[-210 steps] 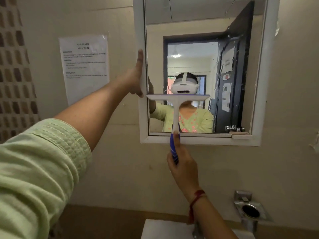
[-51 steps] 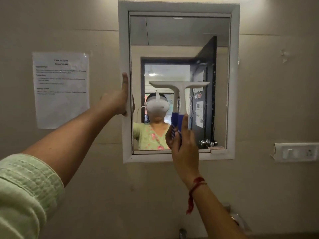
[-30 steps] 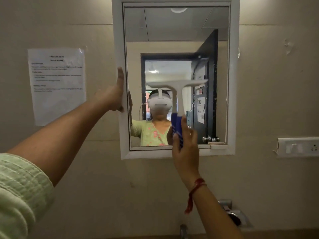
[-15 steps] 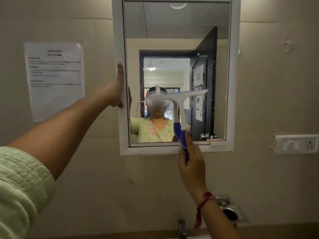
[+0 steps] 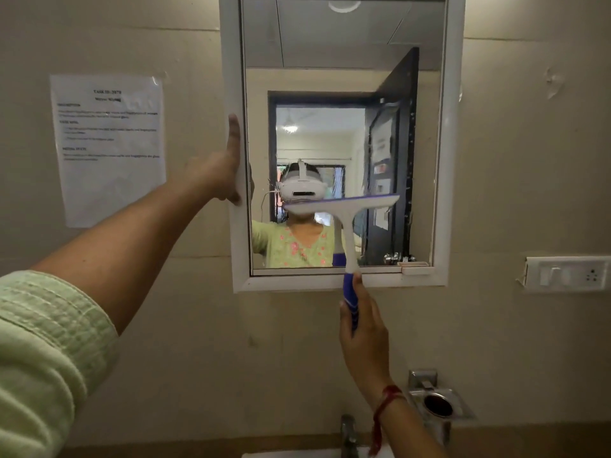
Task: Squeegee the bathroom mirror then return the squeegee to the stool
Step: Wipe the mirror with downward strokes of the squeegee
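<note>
The mirror [image 5: 344,77] in a white frame [image 5: 454,143] hangs on the beige wall ahead. My right hand [image 5: 362,328] grips the blue handle of a white squeegee [image 5: 348,223]. Its blade lies across the lower half of the glass, tilted slightly up to the right. My left hand [image 5: 220,173] rests flat against the frame's left edge, thumb pointing up. The stool is out of view.
A printed sheet [image 5: 109,147] is taped to the wall left of the mirror. A switch plate [image 5: 567,274] sits at the right. Below are a tap [image 5: 348,434], a metal holder [image 5: 436,404] and the sink's edge.
My right hand has drawn the squeegee down the glass, from mid-height to the lower half, and the hand now sits below the frame. My left hand stays on the frame.
</note>
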Available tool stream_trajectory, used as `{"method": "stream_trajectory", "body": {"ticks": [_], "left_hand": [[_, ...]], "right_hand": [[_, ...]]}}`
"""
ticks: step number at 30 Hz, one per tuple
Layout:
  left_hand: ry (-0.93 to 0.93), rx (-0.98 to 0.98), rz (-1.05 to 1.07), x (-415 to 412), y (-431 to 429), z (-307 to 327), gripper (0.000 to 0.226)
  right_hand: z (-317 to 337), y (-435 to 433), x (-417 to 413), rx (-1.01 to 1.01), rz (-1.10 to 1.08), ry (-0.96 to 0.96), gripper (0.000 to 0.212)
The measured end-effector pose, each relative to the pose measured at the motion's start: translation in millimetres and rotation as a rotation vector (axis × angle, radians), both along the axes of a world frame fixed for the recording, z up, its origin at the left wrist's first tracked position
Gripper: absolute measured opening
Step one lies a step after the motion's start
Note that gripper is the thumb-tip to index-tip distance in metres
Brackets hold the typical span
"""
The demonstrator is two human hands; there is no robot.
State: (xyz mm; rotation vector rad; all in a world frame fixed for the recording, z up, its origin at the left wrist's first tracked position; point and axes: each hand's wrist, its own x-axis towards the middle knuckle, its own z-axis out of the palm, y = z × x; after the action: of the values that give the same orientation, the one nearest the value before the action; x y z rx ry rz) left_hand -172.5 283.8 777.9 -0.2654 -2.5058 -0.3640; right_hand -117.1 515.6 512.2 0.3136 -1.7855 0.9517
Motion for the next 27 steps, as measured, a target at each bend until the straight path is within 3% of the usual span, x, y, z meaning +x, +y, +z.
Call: {"method": "stream_trajectory", "body": {"ticks": [5,12,20,23,27], "left_hand": [[0.007,0.024,-0.024,-3,4,-3,0.141],[-0.001,0.022,-0.018,-2,5,-2,0.138],[-0.020,0.088,-0.100,0,5,-3,0.131],[-0.040,0.140,-0.095,0,3,-1,0.125],[-0.029,0.059,-0.040,2,6,-1,0.140]], "right_hand": [[30,2,-5,-0.045,0.009,0.045,0.057],[-54,-2,10,0.002,0.019,-0.136,0.066],[-5,2,1,-0.056,0.027,-0.085,0.057],[-32,2,5,-0.035,-0.003,-0.138,0.060],[-73,-2,15,-0.068,-0.005,-0.244,0.058]]}}
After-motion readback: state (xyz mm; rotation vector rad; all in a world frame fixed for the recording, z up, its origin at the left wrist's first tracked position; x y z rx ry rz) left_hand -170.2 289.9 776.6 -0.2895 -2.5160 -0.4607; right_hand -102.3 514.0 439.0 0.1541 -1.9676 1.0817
